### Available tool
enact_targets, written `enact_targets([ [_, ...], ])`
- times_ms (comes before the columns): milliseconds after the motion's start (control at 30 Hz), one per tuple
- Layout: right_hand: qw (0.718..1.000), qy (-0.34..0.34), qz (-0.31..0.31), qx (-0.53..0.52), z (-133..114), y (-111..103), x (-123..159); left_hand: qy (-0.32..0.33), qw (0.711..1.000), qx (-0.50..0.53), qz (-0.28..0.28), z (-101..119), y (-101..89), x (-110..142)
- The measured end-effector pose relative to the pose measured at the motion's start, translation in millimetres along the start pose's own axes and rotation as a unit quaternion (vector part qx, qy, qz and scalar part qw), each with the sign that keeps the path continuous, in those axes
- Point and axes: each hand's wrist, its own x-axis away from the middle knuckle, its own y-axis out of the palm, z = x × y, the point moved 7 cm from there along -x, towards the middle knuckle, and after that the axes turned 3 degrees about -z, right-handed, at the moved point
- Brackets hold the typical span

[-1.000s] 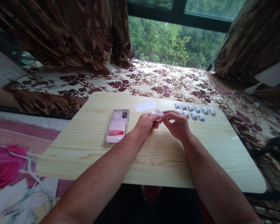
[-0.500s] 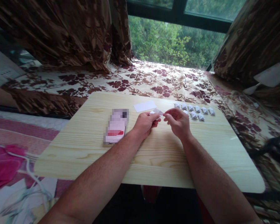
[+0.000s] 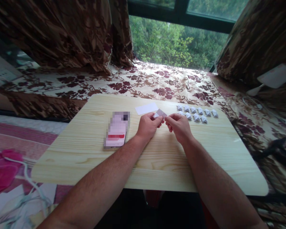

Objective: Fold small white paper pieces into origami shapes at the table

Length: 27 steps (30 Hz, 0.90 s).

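A small, partly folded piece of white paper (image 3: 160,113) is pinched between both hands just above the wooden table (image 3: 157,159). My left hand (image 3: 147,126) grips its left side with thumb and fingers closed. My right hand (image 3: 178,126) pinches its right edge. To the right of my hands lie several small folded white paper shapes (image 3: 197,114) in two rows. A flat white paper slip (image 3: 146,108) rests just behind my left hand.
A phone (image 3: 116,129) lies face up left of my hands. Patterned cloth (image 3: 143,81) covers the sill behind the table, with curtains on both sides. A pink cloth (image 3: 2,168) and white cable (image 3: 30,187) lie at the lower left.
My hands shifted slightly left and apart, then came together again; the paper now shows as a flatter piece between the fingertips. The camera view drifted a little.
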Motion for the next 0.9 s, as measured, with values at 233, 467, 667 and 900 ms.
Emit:
enact_targets([
  [233,0.998,0.028,0.023,-0.051,5.9,-0.7,0.7,0.007,0.998,-0.062,0.031,2.5,-3.9,2.1],
  [467,0.992,0.072,0.023,-0.098,10.1,-0.4,0.3,0.041,0.994,-0.097,0.025,7.7,-1.8,4.4],
  [667,0.988,0.091,0.014,-0.125,10.3,1.5,1.6,0.032,0.995,-0.090,0.039,10.7,-2.0,6.4],
  [900,0.990,0.068,0.020,-0.121,12.3,0.1,-1.3,0.039,0.994,-0.096,0.020,6.3,-0.6,4.3],
])
